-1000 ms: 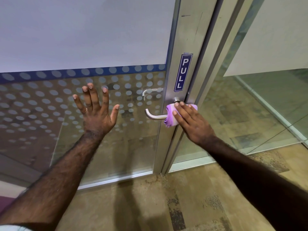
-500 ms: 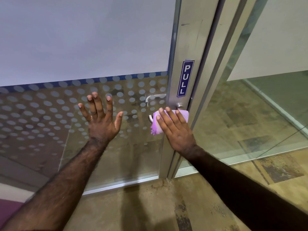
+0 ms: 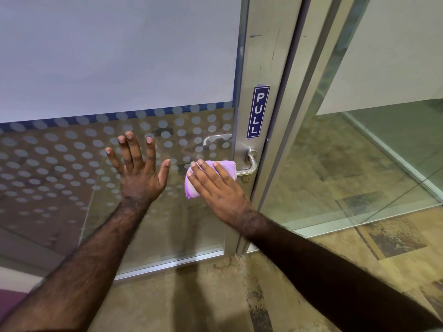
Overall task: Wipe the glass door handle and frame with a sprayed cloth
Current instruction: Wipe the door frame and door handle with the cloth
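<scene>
A silver lever handle (image 3: 252, 161) sits on the aluminium door frame (image 3: 260, 56), below a blue PULL sticker (image 3: 258, 112). A folded purple cloth (image 3: 227, 165) lies over the free left end of the lever. My right hand (image 3: 220, 191) presses on the cloth with straight fingers; its thumb is hidden. My left hand (image 3: 140, 178) lies flat with spread fingers against the dotted glass door (image 3: 60, 164), left of the handle. The lever's bend and round base show bare to the right of the cloth.
A second handle (image 3: 213, 139) shows through the glass on the far side. A fixed glass panel (image 3: 359, 168) stands right of the frame. Worn patterned floor (image 3: 215, 295) runs below the door.
My right hand has slid the cloth leftward along the lever, from its base by the frame to the free end. My left hand stays flat on the glass.
</scene>
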### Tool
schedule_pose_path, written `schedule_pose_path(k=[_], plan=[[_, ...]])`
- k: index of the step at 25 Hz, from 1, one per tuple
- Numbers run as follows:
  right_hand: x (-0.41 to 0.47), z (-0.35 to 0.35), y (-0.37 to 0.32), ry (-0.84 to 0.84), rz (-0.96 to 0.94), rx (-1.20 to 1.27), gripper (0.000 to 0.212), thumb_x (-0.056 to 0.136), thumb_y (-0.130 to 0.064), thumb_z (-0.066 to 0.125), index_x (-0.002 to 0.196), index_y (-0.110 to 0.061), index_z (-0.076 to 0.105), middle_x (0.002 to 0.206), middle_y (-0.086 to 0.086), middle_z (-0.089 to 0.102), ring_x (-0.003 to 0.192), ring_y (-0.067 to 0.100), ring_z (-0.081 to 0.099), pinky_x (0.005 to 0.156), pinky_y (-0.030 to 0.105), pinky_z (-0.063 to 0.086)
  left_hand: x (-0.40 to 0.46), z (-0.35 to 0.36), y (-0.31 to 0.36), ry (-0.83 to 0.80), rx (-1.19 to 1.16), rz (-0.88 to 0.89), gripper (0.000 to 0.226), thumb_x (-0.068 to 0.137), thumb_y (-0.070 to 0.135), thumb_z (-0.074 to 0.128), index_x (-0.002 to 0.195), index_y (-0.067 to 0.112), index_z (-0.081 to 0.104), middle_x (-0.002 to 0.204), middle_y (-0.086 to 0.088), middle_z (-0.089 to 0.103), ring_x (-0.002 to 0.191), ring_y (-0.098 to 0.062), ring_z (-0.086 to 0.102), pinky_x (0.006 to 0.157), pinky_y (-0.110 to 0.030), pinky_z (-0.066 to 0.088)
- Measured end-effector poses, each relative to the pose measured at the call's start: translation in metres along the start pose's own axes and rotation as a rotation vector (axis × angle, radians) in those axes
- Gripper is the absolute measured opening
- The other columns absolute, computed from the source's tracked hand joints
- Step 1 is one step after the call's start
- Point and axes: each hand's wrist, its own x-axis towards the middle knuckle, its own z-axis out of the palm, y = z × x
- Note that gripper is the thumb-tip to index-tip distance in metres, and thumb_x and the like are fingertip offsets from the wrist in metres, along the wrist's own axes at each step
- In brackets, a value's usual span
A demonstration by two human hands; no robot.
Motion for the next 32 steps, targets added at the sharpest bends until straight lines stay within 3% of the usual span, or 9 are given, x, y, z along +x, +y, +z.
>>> schedule_pose_path(k=[4,6,11,13,16,20,24,27,32], plan=[[-0.036,-0.014,0.039,-0.011,-0.018,0.041,0.061,0.109,0.004,0.044,0.169,-0.006,0.035,0.176,0.014,0.035,0.164,0.032,0.033,0.13,0.052,0.037,0.002,-0.009,0.004,-0.045,-0.011,-0.01,0.09,0.107,0.056,0.051,0.17,0.014,0.001,0.175,-0.013,-0.029,0.164,-0.034,-0.023,0.129,-0.063,-0.015],[-0.047,-0.027,0.057,-0.045,0.099,0.101,0.064,0.104,0.007,0.054,0.165,-0.003,0.04,0.173,0.017,0.039,0.162,0.035,0.037,0.127,0.055,0.04,0.003,-0.018,0.009,-0.049,-0.065,-0.035,0.086,0.108,0.051,0.053,0.17,0.012,0.008,0.177,-0.023,-0.014,0.165,-0.034,-0.02,0.129,-0.065,-0.01],[-0.054,-0.07,0.056,-0.084,0.695,0.683,0.066,0.111,-0.018,0.053,0.171,-0.01,0.028,0.17,0.008,0.049,0.151,0.028,0.054,0.123,0.049,0.045,0.006,-0.064,0.047,-0.039,-0.318,-0.11,0.068,0.109,0.035,0.058,0.161,-0.003,0.036,0.169,-0.038,0.025,0.163,-0.047,0.015,0.128,-0.073,0.017],[-0.051,-0.087,0.044,0.026,0.921,0.999,0.06,0.116,-0.021,0.046,0.171,-0.022,0.023,0.158,-0.011,0.058,0.12,0.013,0.072,0.113,0.032,0.051,0.0,-0.088,0.077,-0.061,-0.543,-0.054,0.053,0.108,0.028,0.061,0.148,-0.006,0.054,0.165,-0.032,0.039,0.158,-0.046,0.033,0.128,-0.067,0.024],[-0.047,-0.108,0.035,0.248,1.302,1.293,0.055,0.117,-0.012,0.049,0.168,-0.023,0.031,0.157,-0.013,0.056,0.129,-0.012,0.061,0.117,0.02,0.044,-0.009,-0.127,0.125,-0.258,-0.933,0.01,0.048,0.105,0.032,0.062,0.14,-0.001,0.065,0.152,-0.018,0.061,0.147,-0.032,0.054,0.123,-0.059,0.04],[-0.057,-0.135,0.033,0.467,1.628,1.648,0.036,0.116,-0.015,0.046,0.147,-0.031,0.056,0.136,-0.003,0.074,0.124,0.017,0.068,0.117,0.042,0.048,-0.019,-0.157,0.171,-0.55,-1.148,0.107,0.064,0.095,0.053,0.07,0.143,0.011,0.066,0.151,-0.003,0.064,0.139,-0.02,0.062,0.116,-0.045,0.05],[-0.093,-0.171,0.028,0.55,1.632,1.772,0.04,0.119,-0.016,0.038,0.154,-0.026,0.054,0.149,0.006,0.07,0.134,0.029,0.069,0.105,0.052,0.061,-0.028,-0.17,0.217,-0.566,-1.304,0.098,0.04,0.092,0.042,0.081,0.118,0.012,0.081,0.143,-0.002,0.07,0.127,-0.018,0.069,0.109,-0.04,0.055],[-0.135,-0.191,0.033,0.552,1.711,1.717,0.041,0.12,-0.019,0.038,0.159,-0.022,0.05,0.156,0.014,0.063,0.149,0.045,0.054,0.124,0.064,0.042,-0.035,-0.181,0.251,-0.704,-1.533,-0.073,0.029,0.09,0.041,0.079,0.103,0.015,0.087,0.133,0.002,0.075,0.118,-0.013,0.074,0.102,-0.037,0.058],[-0.221,-0.243,0.03,0.694,1.645,1.74,0.034,0.116,-0.017,0.039,0.149,-0.013,0.048,0.148,0.017,0.061,0.139,0.043,0.054,0.124,0.066,0.029,-0.048,-0.228,0.321,-0.958,-1.709,-0.266,0.031,0.091,0.05,0.071,0.102,0.026,0.086,0.111,0.008,0.082,0.108,-0.007,0.075,0.096,-0.035,0.06]])
